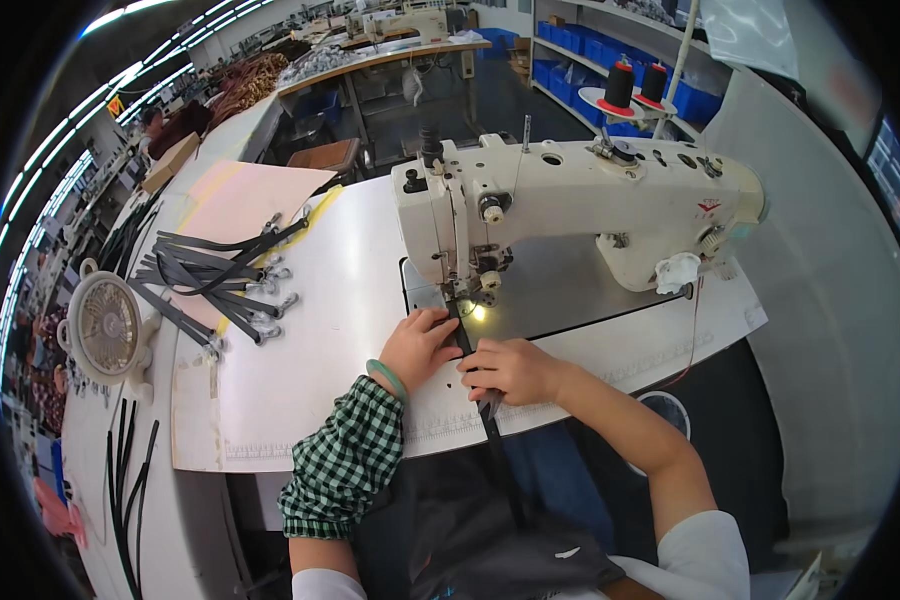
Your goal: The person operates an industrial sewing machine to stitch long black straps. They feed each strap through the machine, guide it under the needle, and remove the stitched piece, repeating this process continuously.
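Observation:
A long black strap [463,335] runs from under the needle area of a white sewing machine [560,190] toward me, over the table edge and down onto my lap. Close to the presser foot, my left hand [418,350] grips the strap with bent fingers at its left side. My right hand [515,371] pinches the same strap a little nearer to me, from the right. Below the right fingers a small grey pointed piece [488,406] sticks out; its kind I cannot make out. A small lamp lights the spot beside the needle.
Several black straps with metal clasps [220,270] lie in a pile on the left of the white table [320,400]. Beyond them stands a small round fan [106,328]. More thin black strips [125,490] hang at lower left. Thread cones [620,85] stand behind the machine.

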Demonstrator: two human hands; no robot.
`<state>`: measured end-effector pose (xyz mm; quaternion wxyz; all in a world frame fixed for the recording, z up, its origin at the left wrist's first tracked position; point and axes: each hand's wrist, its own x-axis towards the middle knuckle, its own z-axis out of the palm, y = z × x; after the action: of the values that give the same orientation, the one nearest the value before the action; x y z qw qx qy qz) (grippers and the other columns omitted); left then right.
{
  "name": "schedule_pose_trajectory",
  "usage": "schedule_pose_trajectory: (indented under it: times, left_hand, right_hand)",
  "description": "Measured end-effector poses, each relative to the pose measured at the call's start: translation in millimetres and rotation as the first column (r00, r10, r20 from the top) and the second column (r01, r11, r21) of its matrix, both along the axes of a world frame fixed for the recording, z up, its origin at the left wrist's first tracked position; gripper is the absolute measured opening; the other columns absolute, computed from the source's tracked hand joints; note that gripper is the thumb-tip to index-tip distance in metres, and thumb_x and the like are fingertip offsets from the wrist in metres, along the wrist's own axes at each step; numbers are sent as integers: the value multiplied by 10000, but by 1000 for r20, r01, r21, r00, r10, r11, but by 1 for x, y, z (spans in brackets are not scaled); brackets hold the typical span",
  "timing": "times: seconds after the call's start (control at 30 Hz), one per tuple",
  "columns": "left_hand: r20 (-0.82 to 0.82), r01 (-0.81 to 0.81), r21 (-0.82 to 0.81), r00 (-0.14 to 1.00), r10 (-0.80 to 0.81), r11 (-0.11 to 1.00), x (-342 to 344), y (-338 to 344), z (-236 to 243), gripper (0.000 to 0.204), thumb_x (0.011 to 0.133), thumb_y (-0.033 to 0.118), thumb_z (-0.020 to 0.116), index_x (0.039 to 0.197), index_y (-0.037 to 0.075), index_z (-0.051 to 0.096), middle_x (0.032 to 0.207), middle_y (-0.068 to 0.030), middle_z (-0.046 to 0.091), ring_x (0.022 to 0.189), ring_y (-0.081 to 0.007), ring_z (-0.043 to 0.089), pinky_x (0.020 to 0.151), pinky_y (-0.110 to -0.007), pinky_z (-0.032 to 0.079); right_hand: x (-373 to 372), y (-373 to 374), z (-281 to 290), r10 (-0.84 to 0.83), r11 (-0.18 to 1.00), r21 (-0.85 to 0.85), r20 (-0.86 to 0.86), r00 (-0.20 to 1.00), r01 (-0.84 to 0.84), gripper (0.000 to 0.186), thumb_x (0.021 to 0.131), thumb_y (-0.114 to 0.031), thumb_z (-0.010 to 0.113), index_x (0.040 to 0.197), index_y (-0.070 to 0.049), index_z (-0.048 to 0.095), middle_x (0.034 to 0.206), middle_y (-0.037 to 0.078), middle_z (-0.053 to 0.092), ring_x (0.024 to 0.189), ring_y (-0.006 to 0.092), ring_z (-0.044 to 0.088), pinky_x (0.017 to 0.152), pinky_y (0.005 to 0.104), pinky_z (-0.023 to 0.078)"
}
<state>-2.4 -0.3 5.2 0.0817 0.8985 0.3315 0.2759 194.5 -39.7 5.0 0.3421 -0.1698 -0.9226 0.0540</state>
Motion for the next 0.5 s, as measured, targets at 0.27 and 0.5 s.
schedule_pose_trajectory:
  times: [0.27, 0.5]
  left_hand:
    - [7, 19, 30, 1000, -19, 999, -1, 1, -6, 396, 680, 184, 669, 1029, 28, 566, 1041, -111, 512, 946, -274, 491, 808, -345, 425]
    - [3, 13, 54, 1000, -13, 998, -3, 1, -10, 398, 681, 226, 659, 1022, 44, 567, 1045, -108, 507, 947, -265, 484, 803, -347, 421]
  right_hand:
    - [-1, -2, 2, -20, 1000, -24, 28, 999, 20, 161, 666, -201, 672, 753, -99, 583, 883, -16, 576, 692, 162, 513, 544, 284, 454]
    - [-3, -3, 5, -35, 998, -44, 37, 999, 37, 155, 661, -177, 680, 717, -88, 567, 845, -14, 563, 714, 163, 510, 575, 281, 456]
